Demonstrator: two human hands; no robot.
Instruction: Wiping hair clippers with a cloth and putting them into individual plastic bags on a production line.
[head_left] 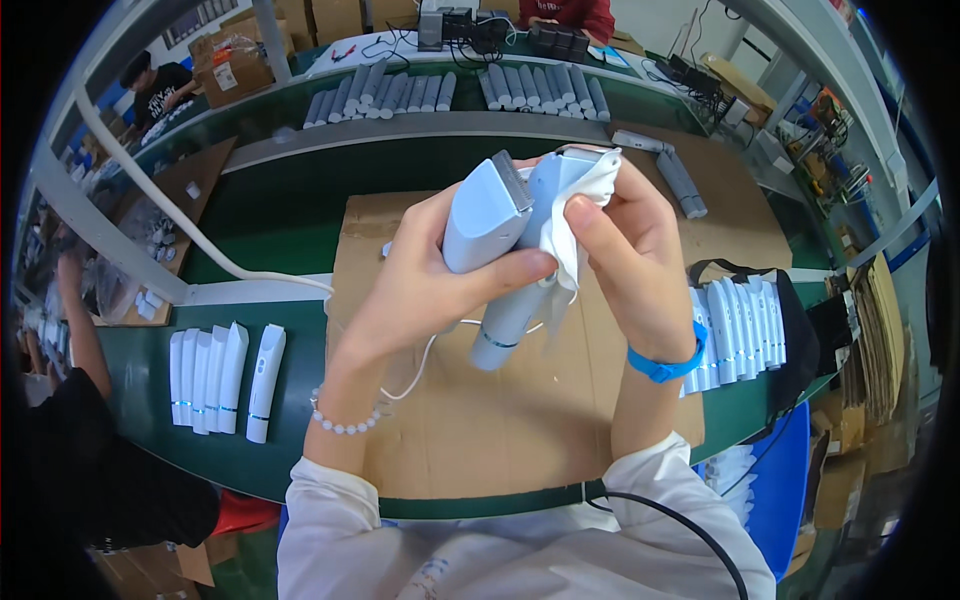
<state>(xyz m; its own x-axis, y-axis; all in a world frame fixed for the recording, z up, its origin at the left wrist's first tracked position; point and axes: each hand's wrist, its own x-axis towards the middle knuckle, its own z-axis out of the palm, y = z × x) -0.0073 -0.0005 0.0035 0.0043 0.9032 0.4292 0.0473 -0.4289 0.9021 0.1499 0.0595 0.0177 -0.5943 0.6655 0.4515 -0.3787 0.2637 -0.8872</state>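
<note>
Two pale blue-white hair clippers are held up over a cardboard sheet (470,430). My left hand (430,265) is closed around the left clipper (485,220), its blade end tilted up and to the right. The thumb of that hand lies across the right clipper (508,318), whose lower body points down toward the cardboard. With my right hand (635,240) I pinch a white cloth (568,245) against the upper part of the right clipper, near its blade. The cloth and fingers partly hide that clipper's head.
Several white clippers (207,375) stand in a row at left, more (740,330) at right beside a black bag (797,350). Grey cylindrical clippers (385,95) line the far shelf. A white cable (412,380) crosses the cardboard. A co-worker's arm (80,310) is at far left.
</note>
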